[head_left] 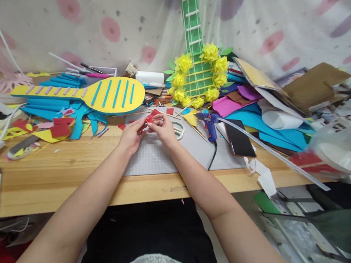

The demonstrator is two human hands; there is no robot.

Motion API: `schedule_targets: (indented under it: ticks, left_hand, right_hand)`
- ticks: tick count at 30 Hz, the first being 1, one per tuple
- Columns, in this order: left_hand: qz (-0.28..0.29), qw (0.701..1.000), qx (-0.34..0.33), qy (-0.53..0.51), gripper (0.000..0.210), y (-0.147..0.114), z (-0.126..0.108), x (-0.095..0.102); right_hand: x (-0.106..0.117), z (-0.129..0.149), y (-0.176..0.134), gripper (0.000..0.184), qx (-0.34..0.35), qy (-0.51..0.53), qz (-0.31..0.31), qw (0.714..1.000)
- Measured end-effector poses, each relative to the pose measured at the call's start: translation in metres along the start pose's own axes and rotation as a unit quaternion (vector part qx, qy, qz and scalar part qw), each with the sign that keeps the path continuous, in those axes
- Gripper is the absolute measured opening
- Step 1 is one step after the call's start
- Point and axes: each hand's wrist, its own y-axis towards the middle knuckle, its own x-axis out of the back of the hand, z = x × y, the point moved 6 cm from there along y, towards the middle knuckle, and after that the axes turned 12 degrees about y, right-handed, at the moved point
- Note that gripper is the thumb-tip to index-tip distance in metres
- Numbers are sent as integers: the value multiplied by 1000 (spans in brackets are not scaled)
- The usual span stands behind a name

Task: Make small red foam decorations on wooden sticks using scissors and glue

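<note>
Above the grey cutting mat [147, 162], a small piece of red paper [154, 115] is pinched between both hands. My left hand [132, 135] holds its left side with the fingers closed. From the right, my right hand [163, 129] grips it, thumb and fingertips pressed together. The paper looks folded or crumpled, and my fingers cover part of it. Just beside my right hand lie scissors with pale handles [179, 130]. A blue glue gun [209, 124] with a long clear glue stick sits farther right on the mat.
A yellow paper guitar [115, 94] lies at the left behind my hands. A green one [196, 77] with yellow flowers leans at the back. On the right are a black phone [240, 137], stacked coloured paper and a plastic bag [342, 143]. Paper scraps [60, 131] cover the left.
</note>
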Motion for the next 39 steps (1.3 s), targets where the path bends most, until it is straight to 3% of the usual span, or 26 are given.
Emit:
schedule_targets:
  ticks: [17, 25, 32, 35, 39]
  left_hand:
    - [-37, 999, -16, -7, 26, 3, 2, 3]
    - [-32, 999, 6, -39, 22, 5, 4, 4]
    - [-31, 999, 3, -44, 17, 7, 4, 5]
    - [-44, 998, -32, -17, 19, 8, 1, 6]
    - [-100, 982, -137, 79, 20, 1, -10, 8]
  right_hand:
    - [-12, -8, -7, 50, -87, 45, 81, 992]
    - [-11, -1, -4, 42, -5, -15, 45, 999]
    - [-16, -1, -7, 39, 39, -44, 52, 997]
    - [-17, -1, -7, 39, 52, -61, 64, 995]
    - [-18, 1, -10, 38, 51, -99, 60, 992]
